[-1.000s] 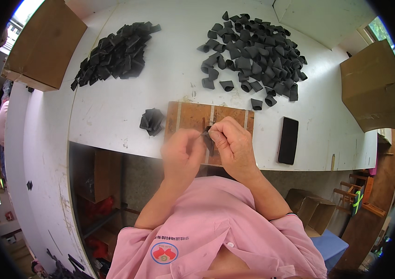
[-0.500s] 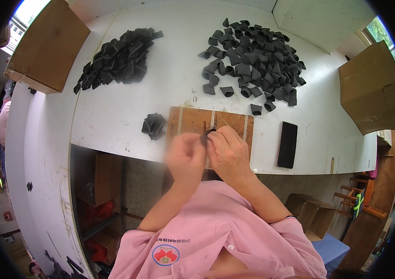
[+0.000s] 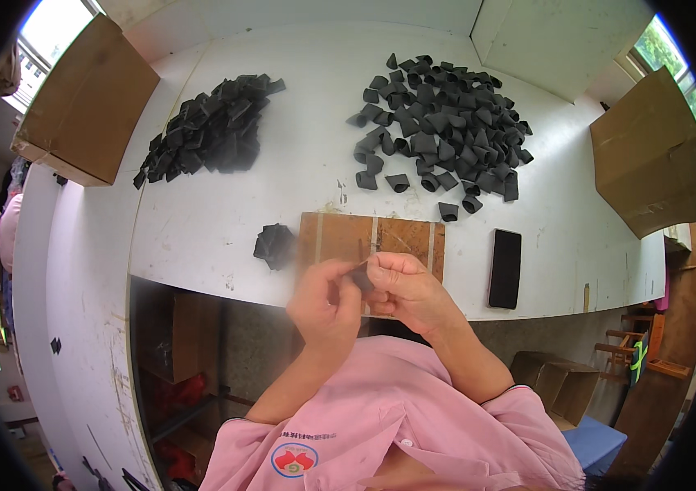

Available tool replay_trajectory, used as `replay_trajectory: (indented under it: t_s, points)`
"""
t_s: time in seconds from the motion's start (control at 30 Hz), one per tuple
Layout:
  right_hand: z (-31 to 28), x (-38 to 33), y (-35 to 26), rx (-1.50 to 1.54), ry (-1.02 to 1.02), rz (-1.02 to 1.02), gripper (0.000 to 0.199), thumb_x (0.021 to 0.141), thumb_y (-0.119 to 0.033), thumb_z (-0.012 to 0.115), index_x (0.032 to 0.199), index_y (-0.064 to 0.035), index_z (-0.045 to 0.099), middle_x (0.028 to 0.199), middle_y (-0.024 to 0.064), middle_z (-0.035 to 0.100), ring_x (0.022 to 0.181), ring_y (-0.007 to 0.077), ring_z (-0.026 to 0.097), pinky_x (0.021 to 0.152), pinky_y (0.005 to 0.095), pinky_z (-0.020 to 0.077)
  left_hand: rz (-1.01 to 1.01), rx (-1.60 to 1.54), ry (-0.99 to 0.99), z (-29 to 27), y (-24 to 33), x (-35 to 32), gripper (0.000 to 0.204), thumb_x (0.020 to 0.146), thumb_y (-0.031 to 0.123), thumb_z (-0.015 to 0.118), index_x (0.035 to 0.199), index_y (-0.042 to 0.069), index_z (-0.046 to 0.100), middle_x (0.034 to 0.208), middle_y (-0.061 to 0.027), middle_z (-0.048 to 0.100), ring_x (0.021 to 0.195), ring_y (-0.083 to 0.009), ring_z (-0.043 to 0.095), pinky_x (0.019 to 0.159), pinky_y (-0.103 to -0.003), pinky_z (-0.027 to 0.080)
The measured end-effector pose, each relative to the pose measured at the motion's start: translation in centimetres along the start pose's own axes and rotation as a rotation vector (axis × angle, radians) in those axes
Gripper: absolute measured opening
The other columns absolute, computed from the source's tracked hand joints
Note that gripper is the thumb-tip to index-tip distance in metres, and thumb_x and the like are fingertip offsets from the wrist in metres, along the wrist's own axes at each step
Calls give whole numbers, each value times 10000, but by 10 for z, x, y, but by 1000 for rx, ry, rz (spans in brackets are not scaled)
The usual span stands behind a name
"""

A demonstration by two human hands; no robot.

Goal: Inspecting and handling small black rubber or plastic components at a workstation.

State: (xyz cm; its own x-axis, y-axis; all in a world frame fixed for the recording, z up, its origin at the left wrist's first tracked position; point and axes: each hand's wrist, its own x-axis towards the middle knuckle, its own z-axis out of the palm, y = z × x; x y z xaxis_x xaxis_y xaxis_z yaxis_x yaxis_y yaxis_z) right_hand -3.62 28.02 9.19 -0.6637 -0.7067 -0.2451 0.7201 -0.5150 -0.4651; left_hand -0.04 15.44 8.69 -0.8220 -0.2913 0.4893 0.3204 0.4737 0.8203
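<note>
Over a brown wooden board (image 3: 417,233), both of my hands hold one small black piece of sheet material (image 3: 362,279). My left hand (image 3: 325,304) pinches its left side between thumb and fingers. On the other side, my right hand (image 3: 410,288) grips it, with the fingers curled and the thumb on top. Much of the piece is hidden by my fingers, so its exact shape cannot be made out. To the left of the board lies a small cluster of black pieces (image 3: 274,246). A thin upright pin (image 3: 374,237) on the board shows just beyond my fingers.
Farther back are a pile of flat black pieces (image 3: 209,127) on the left and a pile of rolled, cone-like black pieces (image 3: 454,123) on the right. A phone (image 3: 505,268) lies right of the board. Cardboard boxes (image 3: 90,98) (image 3: 650,151) flank the white table (image 3: 307,155).
My hands have drawn slightly nearer to me with the black piece, away from the pin. The right fingers have curled under more. The whole view has tilted a little.
</note>
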Motion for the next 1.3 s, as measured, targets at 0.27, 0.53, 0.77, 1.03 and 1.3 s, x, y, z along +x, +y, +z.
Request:
replay_trajectory:
  t_s: [0.27,0.53,0.77,1.03,1.3]
  points:
    - [21,24,-49,-630,-1,-130,261,868,-268,494,712,-59,511,591,-65,394,523,31,298,468,176,248,-997,-1933,-338,-19,-8,41,192,834,-22,364,1002,-51,452,751,-167,570,304,-31,320,285,-184,222]
    - [-1,24,-29,-963,205,-287,216,833,-230,541,810,-15,536,606,-25,426,562,82,417,485,209,336,-771,-975,-264,-7,-23,26,202,815,11,484,1014,-18,495,733,-57,563,473,-68,460,431,-168,352]
    - [10,9,-17,-1636,340,-1075,409,633,-254,704,920,-13,538,820,93,515,694,226,527,568,301,451,109,-332,-262,-3,-13,47,142,711,-44,582,841,14,586,891,-84,578,794,-170,547,669,-264,439]
    - [24,20,-11,-1822,385,-1238,281,594,-78,673,834,1,549,752,69,508,637,203,508,516,285,437,-407,-880,75,0,3,38,113,868,96,481,822,-3,510,796,-63,509,745,-121,462,698,-234,381]
    - [2,23,-11,-1654,266,-1197,171,606,2,620,768,1,564,683,64,520,615,203,508,511,286,426,-484,-733,55,0,-8,20,105,867,108,486,826,14,503,813,-47,511,687,-88,442,667,-218,387]
